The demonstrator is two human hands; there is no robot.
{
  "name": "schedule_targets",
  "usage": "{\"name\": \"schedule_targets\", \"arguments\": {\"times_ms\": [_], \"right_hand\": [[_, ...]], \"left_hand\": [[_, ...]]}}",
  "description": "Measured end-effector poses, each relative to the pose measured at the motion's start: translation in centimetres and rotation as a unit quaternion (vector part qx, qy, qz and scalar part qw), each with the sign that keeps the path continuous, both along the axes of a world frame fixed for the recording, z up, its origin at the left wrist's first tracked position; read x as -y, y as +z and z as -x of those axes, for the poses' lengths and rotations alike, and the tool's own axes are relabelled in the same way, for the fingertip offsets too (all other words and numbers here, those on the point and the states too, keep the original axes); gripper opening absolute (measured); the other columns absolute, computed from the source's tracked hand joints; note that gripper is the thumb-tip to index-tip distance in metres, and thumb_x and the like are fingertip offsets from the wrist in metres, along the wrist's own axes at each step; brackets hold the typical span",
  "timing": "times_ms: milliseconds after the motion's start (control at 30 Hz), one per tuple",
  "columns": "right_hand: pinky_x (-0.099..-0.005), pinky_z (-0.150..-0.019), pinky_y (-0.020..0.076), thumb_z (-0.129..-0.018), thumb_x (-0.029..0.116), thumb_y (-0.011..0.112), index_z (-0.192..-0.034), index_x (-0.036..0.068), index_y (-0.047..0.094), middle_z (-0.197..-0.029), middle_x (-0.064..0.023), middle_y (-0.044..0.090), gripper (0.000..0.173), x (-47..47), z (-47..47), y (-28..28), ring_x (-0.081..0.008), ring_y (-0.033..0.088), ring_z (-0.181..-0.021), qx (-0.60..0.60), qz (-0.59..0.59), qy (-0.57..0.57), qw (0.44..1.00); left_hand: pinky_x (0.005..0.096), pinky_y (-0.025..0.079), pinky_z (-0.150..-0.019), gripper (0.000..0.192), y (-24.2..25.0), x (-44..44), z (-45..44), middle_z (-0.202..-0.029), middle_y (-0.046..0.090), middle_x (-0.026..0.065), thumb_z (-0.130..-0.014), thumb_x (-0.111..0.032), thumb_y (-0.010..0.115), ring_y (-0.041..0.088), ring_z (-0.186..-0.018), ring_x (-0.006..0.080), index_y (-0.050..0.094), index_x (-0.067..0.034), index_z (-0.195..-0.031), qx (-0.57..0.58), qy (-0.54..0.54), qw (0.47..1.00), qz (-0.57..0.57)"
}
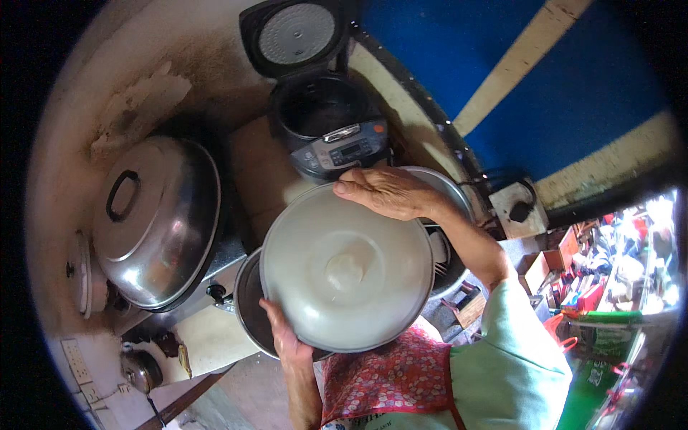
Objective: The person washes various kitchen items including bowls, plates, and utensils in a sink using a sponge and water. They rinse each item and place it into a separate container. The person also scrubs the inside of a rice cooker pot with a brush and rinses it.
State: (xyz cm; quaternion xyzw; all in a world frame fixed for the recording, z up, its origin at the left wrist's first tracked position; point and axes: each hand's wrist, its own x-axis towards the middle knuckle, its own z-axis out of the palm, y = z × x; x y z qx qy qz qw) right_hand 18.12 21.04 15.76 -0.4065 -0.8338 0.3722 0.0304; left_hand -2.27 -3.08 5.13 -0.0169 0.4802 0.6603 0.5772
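Note:
A wide, pale round lid [306, 252] with a raised knob at its centre spans the space before me. My left hand [293, 338] grips its near-left rim, while the fingers beneath are partly hidden. Across the far rim lies my right hand [387, 193], holding that edge. Under the lid, a metal pot [244, 306] shows only its left and near parts; I cannot tell whether the lid rests on it. Beyond my right wrist a metal basin [457, 188] is partly covered by the lid and my arm, with utensils such as a fork [441, 270] in it.
A rice cooker [333, 140] stands beyond the lid, its top [298, 32] raised. On the left, a domed steel cover [161, 226] sits on a stove with a black knob [216, 292]. A wall socket with a plug [518, 209] is at right; a small metal pot [141, 371] is lower left.

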Motion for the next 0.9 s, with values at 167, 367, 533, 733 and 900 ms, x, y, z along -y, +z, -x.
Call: {"name": "schedule_targets", "arguments": {"times_ms": [167, 367, 533, 733, 900], "right_hand": [[-0.0426, -0.106, 0.041, -0.097, 0.063, 0.042, -0.133, -0.001, 0.057, -0.128, -0.0244, 0.062, 0.075, 3.3, -6.0, -2.0, -0.0365, 0.058, -0.122, -0.02, -0.022, -0.23, 0.973], [-0.0432, -0.114, 0.035, -0.095, 0.069, 0.039, -0.141, -0.002, 0.049, -0.143, -0.0265, 0.051, 0.086, 4.6, -10.9, -5.5, -0.039, 0.046, -0.135, 0.056, -0.081, -0.381, 0.919], [-0.0452, -0.113, 0.036, -0.096, 0.071, 0.03, -0.141, -0.002, 0.05, -0.141, -0.0271, 0.052, 0.088, 4.3, -12.5, -6.3, -0.0412, 0.048, -0.133, 0.081, -0.078, -0.402, 0.909], [-0.0491, -0.105, 0.0411, -0.101, 0.06, 0.033, -0.132, -0.003, 0.055, -0.13, -0.0283, 0.058, 0.073, 4.8, -11.6, -6.5, -0.0426, 0.054, -0.123, 0.155, -0.228, -0.321, 0.906], [-0.0512, -0.099, 0.045, -0.101, 0.054, 0.041, -0.126, -0.003, 0.059, -0.124, -0.0281, 0.061, 0.065, 5.5, -10.0, -4.3, -0.0428, 0.059, -0.116, 0.127, -0.208, -0.304, 0.921]], "left_hand": [[0.0359, 0.049, -0.101, 0.056, -0.5, -7.5, -3.3, -0.133, 0.061, 0.0077, -0.1, -0.049, 0.056, 0.059, -0.119, 0.0212, 0.054, -0.008, -0.138, 0.082, -0.124, 0.989, -0.027], [0.0299, 0.049, -0.077, 0.017, -2.3, -11.9, -7.6, -0.093, 0.065, 0.0023, -0.098, -0.019, 0.066, 0.059, -0.086, 0.0137, 0.063, -0.003, -0.101, -0.363, -0.06, 0.923, -0.11], [0.0318, 0.05, -0.075, 0.016, -4.8, -14.3, -9.2, -0.094, 0.063, 0.011, -0.095, -0.01, 0.063, 0.06, -0.083, 0.0185, 0.067, 0.002, -0.104, -0.501, -0.058, 0.857, -0.102], [0.0346, 0.052, -0.076, 0.016, -7.1, -16.2, -10.1, -0.095, 0.062, 0.0135, -0.089, -0.002, 0.063, 0.064, -0.082, 0.0264, 0.067, 0.0, -0.104, -0.533, -0.011, 0.836, -0.131], [0.0375, 0.051, -0.079, 0.014, -5.6, -15.1, -10.7, -0.093, 0.065, 0.0151, -0.091, -0.001, 0.061, 0.064, -0.088, 0.0266, 0.066, 0.001, -0.103, -0.598, -0.017, 0.795, -0.097]]}}
